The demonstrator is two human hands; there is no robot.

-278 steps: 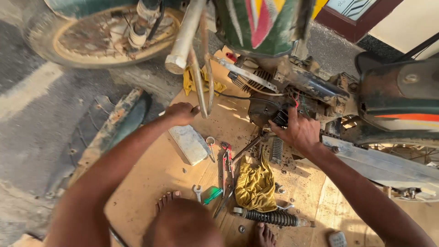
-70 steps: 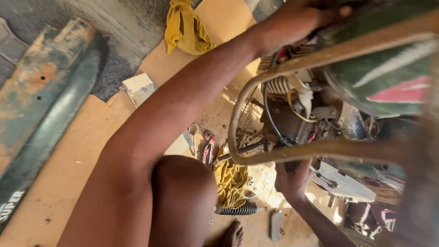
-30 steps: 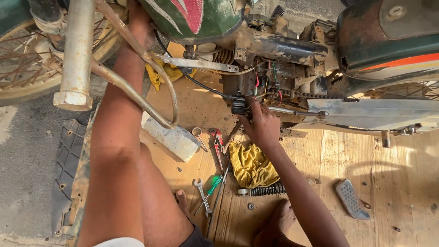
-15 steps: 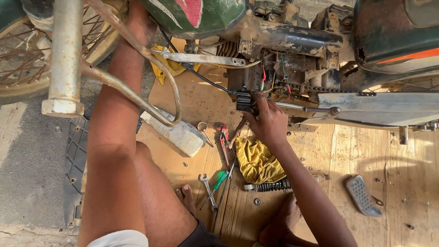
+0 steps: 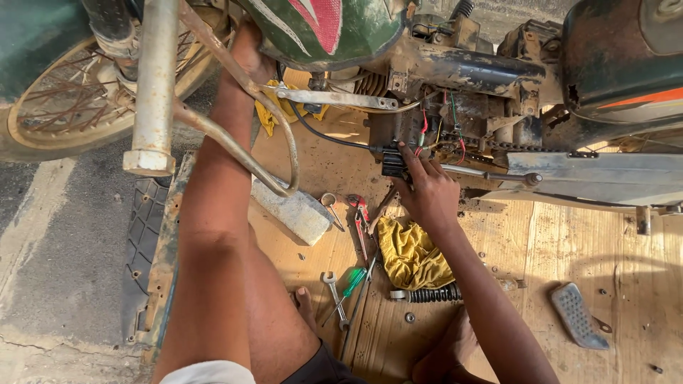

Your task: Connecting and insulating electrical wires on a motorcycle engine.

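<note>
- Head view: the right hand [image 5: 427, 190] reaches up into the underside of a motorcycle [image 5: 498, 78], fingertips [image 5: 404, 151] pinched on a small black connector block [image 5: 393, 163] where a black cable [image 5: 327, 135] ends; the block sits at the engine's lower left edge, with red and green wires [image 5: 455, 121] just right of and above the grip.
- The left hand [image 5: 250, 57] is stretched far up and left of that grip, pressed against the frame beneath the green tank [image 5: 334, 28]; whether its fingers are clenched round anything cannot be told, as the tank and a curved crash bar [image 5: 242, 142] hide them.
- No container is plainly in view. Left of the right wrist lies a pale rectangular block [image 5: 295, 210] on the wooden board floor [image 5: 590, 249], its faces plain and dusty.
- Directly below the right hand lies a crumpled yellow rag [image 5: 413, 252]; a black coiled spring [image 5: 430, 293] lies just under the rag.
- Below and left of the grip: red-handled pliers [image 5: 361, 217], a green-handled screwdriver [image 5: 350, 283], a small spanner [image 5: 333, 288].
- Well to the right of the forearm, a grey ribbed footrest pad [image 5: 578, 316] lies on the boards.
- The tank bears a red and white painted patch [image 5: 324, 14], the only marking in sight.
- Far left of both hands, a spoked wheel [image 5: 64, 99] stands behind a pale fork tube [image 5: 153, 92].
</note>
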